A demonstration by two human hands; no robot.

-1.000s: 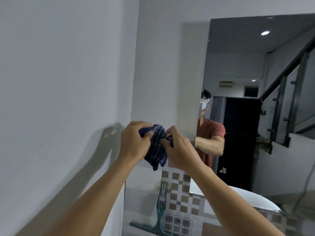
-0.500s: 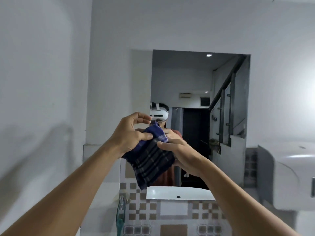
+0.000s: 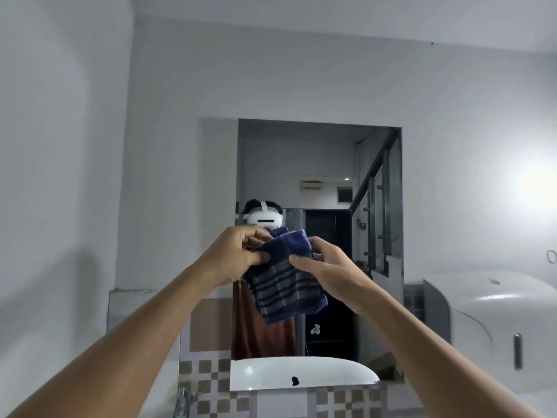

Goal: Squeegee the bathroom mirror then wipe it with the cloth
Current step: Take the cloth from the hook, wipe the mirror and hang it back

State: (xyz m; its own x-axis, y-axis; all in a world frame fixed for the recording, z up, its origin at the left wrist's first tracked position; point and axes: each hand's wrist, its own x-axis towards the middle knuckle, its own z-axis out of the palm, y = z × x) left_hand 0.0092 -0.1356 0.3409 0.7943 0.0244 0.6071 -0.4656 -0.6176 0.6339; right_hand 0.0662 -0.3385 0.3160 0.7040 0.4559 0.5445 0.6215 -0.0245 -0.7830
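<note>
A rectangular mirror (image 3: 319,164) hangs on the white wall straight ahead. I hold a dark blue checked cloth (image 3: 286,285) in front of its lower half with both hands. My left hand (image 3: 238,254) pinches the cloth's upper left edge. My right hand (image 3: 325,267) grips its upper right edge. The cloth hangs folded below my fingers, apart from the glass. The squeegee is not in view.
A white dispenser (image 3: 494,324) is fixed to the wall at the right. Checked tiles (image 3: 208,378) run under the mirror, and a metal tap (image 3: 182,402) shows at the bottom edge. A white wall (image 3: 60,176) closes in on the left.
The view has swung right, from the mirror's left edge to face it squarely. Both hands kept hold of the cloth and spread it wider between them.
</note>
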